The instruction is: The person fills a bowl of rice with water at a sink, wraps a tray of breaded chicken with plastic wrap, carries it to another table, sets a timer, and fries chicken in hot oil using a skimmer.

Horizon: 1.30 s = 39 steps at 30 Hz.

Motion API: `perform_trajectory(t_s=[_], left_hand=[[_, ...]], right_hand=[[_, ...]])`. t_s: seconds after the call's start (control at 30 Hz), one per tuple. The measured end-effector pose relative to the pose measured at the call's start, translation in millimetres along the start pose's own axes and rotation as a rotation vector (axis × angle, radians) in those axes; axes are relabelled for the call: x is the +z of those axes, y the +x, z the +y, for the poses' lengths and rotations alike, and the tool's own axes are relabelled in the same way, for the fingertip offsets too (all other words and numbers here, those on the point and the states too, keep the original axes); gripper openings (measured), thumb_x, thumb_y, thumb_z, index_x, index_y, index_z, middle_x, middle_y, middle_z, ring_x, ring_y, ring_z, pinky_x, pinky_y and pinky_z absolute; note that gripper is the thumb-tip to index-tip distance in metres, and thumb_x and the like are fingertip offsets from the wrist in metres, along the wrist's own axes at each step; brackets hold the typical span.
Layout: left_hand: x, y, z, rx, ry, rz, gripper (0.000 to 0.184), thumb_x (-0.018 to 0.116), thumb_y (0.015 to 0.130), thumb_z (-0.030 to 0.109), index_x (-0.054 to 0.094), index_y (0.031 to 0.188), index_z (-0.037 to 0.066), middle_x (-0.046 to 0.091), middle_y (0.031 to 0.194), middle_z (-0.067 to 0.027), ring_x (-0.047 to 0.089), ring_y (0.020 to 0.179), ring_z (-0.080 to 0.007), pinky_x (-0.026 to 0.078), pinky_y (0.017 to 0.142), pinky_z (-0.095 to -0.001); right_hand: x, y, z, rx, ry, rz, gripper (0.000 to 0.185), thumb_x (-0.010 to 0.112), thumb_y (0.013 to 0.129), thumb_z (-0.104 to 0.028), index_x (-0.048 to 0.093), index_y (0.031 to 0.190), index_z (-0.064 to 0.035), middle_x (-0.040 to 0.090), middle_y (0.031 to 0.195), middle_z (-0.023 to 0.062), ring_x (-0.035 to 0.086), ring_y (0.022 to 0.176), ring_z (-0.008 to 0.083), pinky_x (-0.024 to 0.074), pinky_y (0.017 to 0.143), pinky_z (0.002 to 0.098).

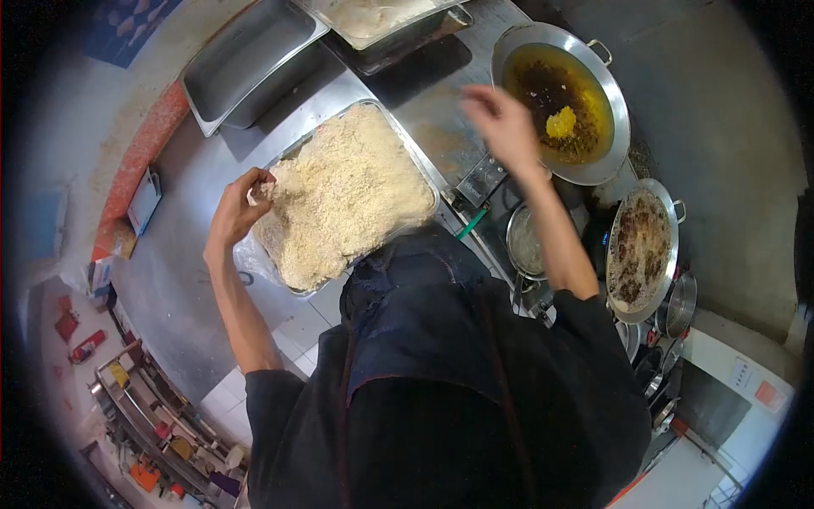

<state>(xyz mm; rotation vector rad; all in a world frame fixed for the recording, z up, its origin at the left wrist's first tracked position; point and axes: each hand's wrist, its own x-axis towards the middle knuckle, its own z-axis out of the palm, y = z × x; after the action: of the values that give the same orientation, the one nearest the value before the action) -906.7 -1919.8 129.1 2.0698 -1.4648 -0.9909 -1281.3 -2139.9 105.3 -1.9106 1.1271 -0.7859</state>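
A metal tray point(431, 182) heaped with pale yellow crumbs point(356, 178) lies in front of me. At its left edge, my left hand point(233, 208) pinches a crumb-coated piece of food point(264, 192) between thumb and fingers; the fingers partly cover it. My right hand point(504, 131), somewhat blurred, is above the left rim of a wide metal pan of oil point(606, 127). Its fingers point left, loosely apart, and I see nothing in them. A bright yellow lump point(560, 124) is in the oil, among dark floating bits.
Right of me, a second pan point(640, 250) holds foamy, browned contents. A round strainer or pot point(526, 242) sits beneath my right forearm. Deep steel containers point(250, 64) stand behind the tray. A green hose or cord point(473, 222) runs beside the counter edge.
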Motion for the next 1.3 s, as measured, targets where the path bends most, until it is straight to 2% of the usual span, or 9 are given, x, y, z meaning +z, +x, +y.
perform_trajectory(t_s=[0.07,0.1,0.13,0.2,0.63,1.07,1.17,1.23,1.3], left_hand=[[3,-3,-5,0.075,0.061,0.012,0.036,0.066,0.072,0.006,0.058,0.107,0.001,0.06,0.091,-0.0151,0.054,0.086,-0.0275,0.045,0.079,-0.0384],[4,-8,-2,0.112,0.08,0.046,0.036,0.066,0.073,0.006,0.058,0.107,0.002,0.06,0.094,-0.0153,0.055,0.087,-0.0289,0.045,0.078,-0.0393],[7,-13,1,0.148,0.098,0.079,0.036,0.067,0.073,0.006,0.058,0.108,0.002,0.061,0.096,-0.0154,0.056,0.089,-0.0302,0.045,0.078,-0.0402],[11,-21,10,0.165,0.143,0.081,0.035,0.067,0.074,0.005,0.058,0.108,0.003,0.062,0.098,-0.0152,0.056,0.09,-0.0325,0.045,0.078,-0.0415],[30,-65,21,0.157,0.039,0.379,0.04,0.07,0.076,-0.001,0.054,0.112,0.0,0.062,0.102,-0.0138,0.058,0.099,-0.0298,0.045,0.089,-0.0387],[25,-81,50,0.084,-0.081,0.445,0.053,0.076,0.075,0.004,0.054,0.123,0.0,0.061,0.12,-0.0133,0.056,0.114,-0.0252,0.04,0.102,-0.0369],[21,-84,40,0.09,-0.104,0.615,0.053,0.076,0.077,0.008,0.056,0.126,0.001,0.06,0.126,-0.0128,0.053,0.121,-0.0235,0.037,0.106,-0.0372],[23,-84,34,0.067,-0.197,0.675,0.049,0.075,0.08,0.009,0.056,0.125,0.001,0.06,0.125,-0.0126,0.053,0.121,-0.0237,0.037,0.106,-0.0373],[28,-84,30,0.041,-0.294,0.741,0.046,0.073,0.083,0.01,0.056,0.125,0.001,0.061,0.125,-0.0123,0.053,0.121,-0.0239,0.037,0.106,-0.0374]], right_hand=[[65,-11,-28,-0.227,-0.091,-0.14,0.035,0.069,0.087,-0.026,0.067,0.117,-0.0084,0.067,0.112,0.0135,0.064,0.101,0.0251,0.051,0.087,0.0371],[88,-19,-60,-0.126,-0.058,-0.313,0.04,0.07,0.086,-0.027,0.065,0.121,-0.0086,0.065,0.116,0.015,0.061,0.107,0.0274,0.0485,0.093,0.039],[124,-24,-56,-0.446,-0.059,-0.291,0.049,0.072,0.085,-0.028,0.059,0.127,-0.0069,0.063,0.118,0.0155,0.057,0.112,0.0294,0.0459,0.097,0.0393],[175,-33,-75,-0.578,-0.068,-0.37,0.053,0.075,0.081,-0.026,0.056,0.127,-0.0052,0.062,0.117,0.0147,0.055,0.112,0.0305,0.0442,0.098,0.039],[217,-57,-107,-0.673,-0.013,-0.409,0.038,0.077,0.074,-0.017,0.06,0.105,-0.0035,0.064,0.092,0.0085,0.057,0.091,0.0272,0.0471,0.083,0.0402],[218,-55,-104,-0.607,0.045,-0.314,0.035,0.075,0.075,-0.016,0.064,0.106,-0.0014,0.066,0.085,0.0108,0.059,0.083,0.0279,0.0479,0.08,0.0401],[205,-50,-109,-0.452,0.067,-0.42,0.037,0.073,0.079,-0.019,0.066,0.11,-0.0017,0.067,0.087,0.0112,0.061,0.084,0.0257,0.0484,0.08,0.0396],[172,-48,-127,-0.144,0.111,-0.485,0.037,0.073,0.081,-0.023,0.067,0.11,-0.0015,0.069,0.09,0.0116,0.062,0.086,0.0214,0.0491,0.08,0.0368],[140,-44,-125,-0.112,0.257,-0.401,0.039,0.074,0.082,-0.025,0.067,0.112,-0.002,0.069,0.093,0.012,0.062,0.086,0.0193,0.0493,0.079,0.0363]])
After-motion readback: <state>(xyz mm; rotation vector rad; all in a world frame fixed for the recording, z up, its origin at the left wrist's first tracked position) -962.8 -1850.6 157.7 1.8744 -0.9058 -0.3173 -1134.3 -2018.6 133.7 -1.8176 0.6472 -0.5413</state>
